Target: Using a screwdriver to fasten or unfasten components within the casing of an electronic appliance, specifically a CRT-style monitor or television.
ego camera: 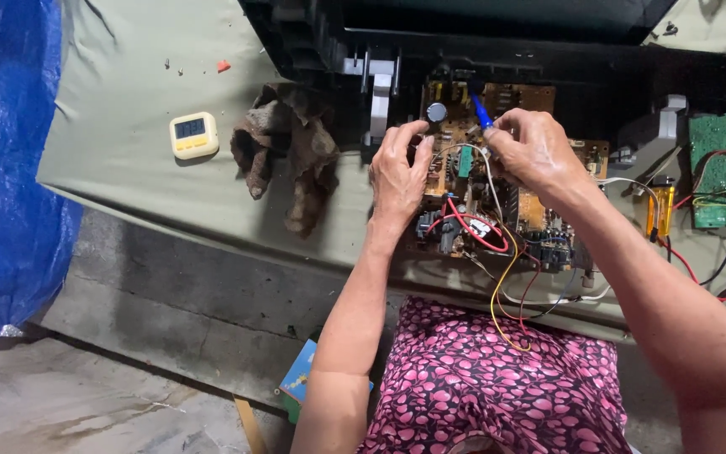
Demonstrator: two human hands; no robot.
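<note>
A brown circuit board (539, 210) crowded with components and red, yellow and white wires lies on the green cloth-covered bench in front of me. My left hand (400, 172) rests on the board's left edge, fingers curled over it. My right hand (533, 154) is closed around a blue-handled tool (481, 111), its tip pointing down at the board's upper middle. A grey capacitor (436, 111) stands just left of the tool.
A yellow digital timer (193, 134) and a crumpled brown rag (289, 151) lie to the left. A dark open casing (497, 34) sits behind the board. A green circuit board (720, 168) and yellow part (660, 210) lie right. Blue tarp (6, 160) hangs far left.
</note>
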